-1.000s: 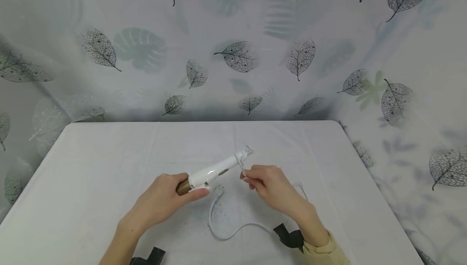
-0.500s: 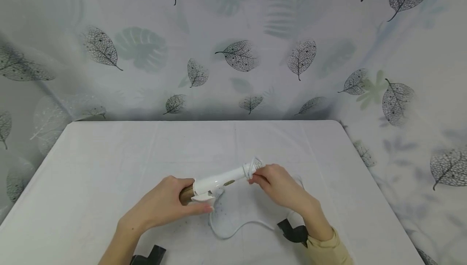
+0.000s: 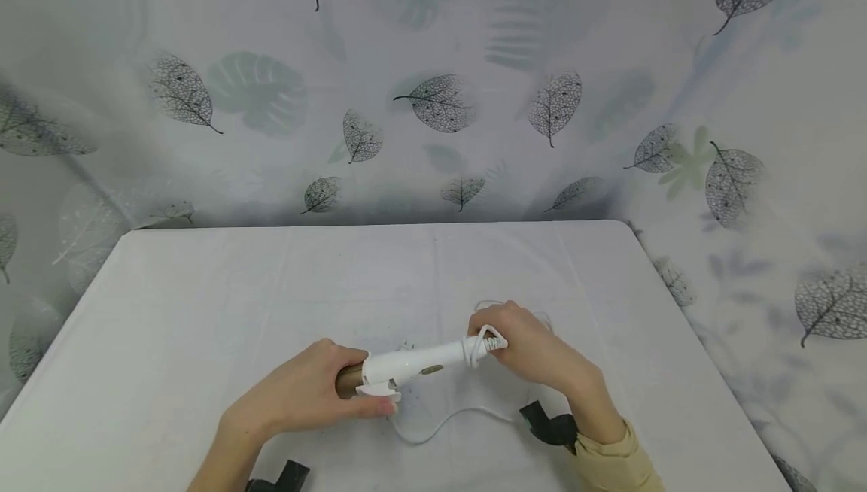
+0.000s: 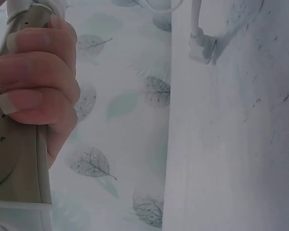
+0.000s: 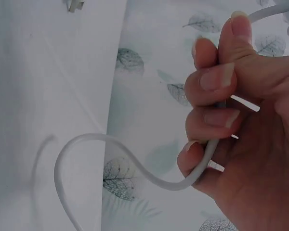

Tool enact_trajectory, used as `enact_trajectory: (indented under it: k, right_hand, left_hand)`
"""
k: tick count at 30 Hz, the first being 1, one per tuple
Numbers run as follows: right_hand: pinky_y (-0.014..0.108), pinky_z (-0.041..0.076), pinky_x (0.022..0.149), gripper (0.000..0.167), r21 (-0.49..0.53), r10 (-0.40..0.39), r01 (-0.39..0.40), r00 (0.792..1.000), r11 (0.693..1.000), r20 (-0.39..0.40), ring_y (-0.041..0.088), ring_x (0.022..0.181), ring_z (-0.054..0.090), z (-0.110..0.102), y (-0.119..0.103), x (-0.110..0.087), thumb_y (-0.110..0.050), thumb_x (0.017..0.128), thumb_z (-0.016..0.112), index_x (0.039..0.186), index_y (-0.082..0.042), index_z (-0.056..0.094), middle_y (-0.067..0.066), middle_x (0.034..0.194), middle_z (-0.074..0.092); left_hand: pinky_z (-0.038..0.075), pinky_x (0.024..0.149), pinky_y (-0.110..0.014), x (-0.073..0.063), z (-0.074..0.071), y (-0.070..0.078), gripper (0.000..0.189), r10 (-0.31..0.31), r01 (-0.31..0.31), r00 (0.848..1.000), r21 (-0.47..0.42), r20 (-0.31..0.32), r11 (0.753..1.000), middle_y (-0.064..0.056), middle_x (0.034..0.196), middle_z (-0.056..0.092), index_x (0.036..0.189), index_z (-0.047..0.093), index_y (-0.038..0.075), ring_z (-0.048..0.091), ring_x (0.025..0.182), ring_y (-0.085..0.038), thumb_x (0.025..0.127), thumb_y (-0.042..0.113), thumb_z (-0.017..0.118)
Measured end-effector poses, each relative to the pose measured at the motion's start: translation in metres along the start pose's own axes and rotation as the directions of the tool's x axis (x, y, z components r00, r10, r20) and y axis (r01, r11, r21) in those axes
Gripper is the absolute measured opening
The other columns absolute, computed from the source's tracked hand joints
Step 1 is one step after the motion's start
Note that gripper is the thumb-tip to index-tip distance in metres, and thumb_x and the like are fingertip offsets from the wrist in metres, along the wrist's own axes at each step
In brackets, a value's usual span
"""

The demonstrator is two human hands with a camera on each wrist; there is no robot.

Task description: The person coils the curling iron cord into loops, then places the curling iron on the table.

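A white-handled curling iron (image 3: 415,362) with a brown-gold barrel (image 4: 20,154) is held nearly level over the table. My left hand (image 3: 308,387) grips the barrel, its fingers wrapped round it in the left wrist view. At the handle's other end, my right hand (image 3: 531,341) holds the white cord (image 5: 151,175), which runs through its curled fingers in the right wrist view. Loops of cord circle the handle near its ribbed end. The rest of the cord hangs in a curve below. Its plug (image 4: 202,48) shows near the tabletop in the left wrist view.
A white-covered table (image 3: 203,289) lies beneath both hands. Leaf-patterned sheeting (image 3: 406,41) rises behind it and along both sides. Black straps (image 3: 552,424) sit at the wrists, and a yellow sleeve (image 3: 612,462) covers the right forearm.
The curling iron has swung to nearly level, its handle end coming down and right. My right hand has carried the cord round the handle and now sits beyond its ribbed end.
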State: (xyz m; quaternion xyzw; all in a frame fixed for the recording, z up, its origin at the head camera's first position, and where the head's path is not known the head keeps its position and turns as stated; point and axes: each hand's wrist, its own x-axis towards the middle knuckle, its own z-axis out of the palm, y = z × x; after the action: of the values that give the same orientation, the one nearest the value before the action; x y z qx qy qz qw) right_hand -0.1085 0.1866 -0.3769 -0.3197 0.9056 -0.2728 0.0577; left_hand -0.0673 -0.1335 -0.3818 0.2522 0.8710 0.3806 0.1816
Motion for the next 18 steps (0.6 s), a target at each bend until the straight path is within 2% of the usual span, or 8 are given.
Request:
enact_trajectory:
  k: [4,7,11,15,18]
  right_hand:
    - [0.027,0.041,0.07,0.036,-0.028,-0.033,0.033,0.999,0.999,-0.009,0.005,0.069,0.043,-0.005,0.003,-0.004,0.018,0.077,0.064,0.076,-0.018,0.064,-0.013,0.072,0.051]
    - [0.027,0.038,0.071,0.034,-0.094,-0.077,0.074,0.996,0.993,-0.033,0.003,0.068,0.045,-0.007,0.005,-0.006,0.015,0.08,0.067,0.075,-0.019,0.067,-0.015,0.07,0.056]
    - [0.031,0.04,0.077,0.023,-0.17,-0.091,0.08,0.994,0.982,-0.056,-0.001,0.067,0.05,-0.006,0.008,-0.005,0.002,0.081,0.077,0.076,-0.02,0.071,-0.017,0.074,0.065]
    - [0.03,0.039,0.077,0.015,-0.165,-0.059,0.051,0.997,0.985,-0.044,-0.002,0.062,0.045,-0.006,0.009,-0.004,-0.018,0.083,0.081,0.073,-0.02,0.069,-0.018,0.069,0.062]
    - [0.029,0.037,0.076,0.017,-0.134,-0.05,0.046,0.998,0.99,-0.026,-0.002,0.061,0.043,-0.007,0.009,-0.004,-0.025,0.083,0.08,0.073,-0.02,0.068,-0.018,0.067,0.059]
  left_hand:
    - [0.026,0.051,-0.018,0.0,0.001,0.001,0.036,-0.025,0.025,1.0,0.014,-0.004,1.0,0.014,0.059,0.023,0.081,0.063,0.032,0.023,0.054,0.001,0.08,0.067,0.072]
    - [0.025,0.05,-0.019,0.0,0.003,0.003,0.039,-0.03,0.03,0.999,0.027,0.009,0.999,0.014,0.059,0.023,0.076,0.06,0.03,0.023,0.054,0.001,0.08,0.068,0.071]
    - [0.025,0.049,-0.02,0.0,0.007,0.009,0.046,-0.064,0.062,0.997,0.031,0.047,0.998,0.013,0.058,0.024,0.07,0.056,0.028,0.023,0.053,0.0,0.08,0.071,0.068]
    - [0.024,0.048,-0.023,-0.002,0.01,0.018,0.05,-0.12,0.115,0.99,0.066,0.071,0.991,0.012,0.057,0.025,0.07,0.055,0.028,0.023,0.052,-0.003,0.078,0.077,0.064]
    - [0.024,0.047,-0.023,-0.001,0.01,0.022,0.051,-0.12,0.112,0.99,0.097,0.075,0.989,0.013,0.056,0.028,0.071,0.056,0.027,0.025,0.051,-0.002,0.078,0.078,0.063]
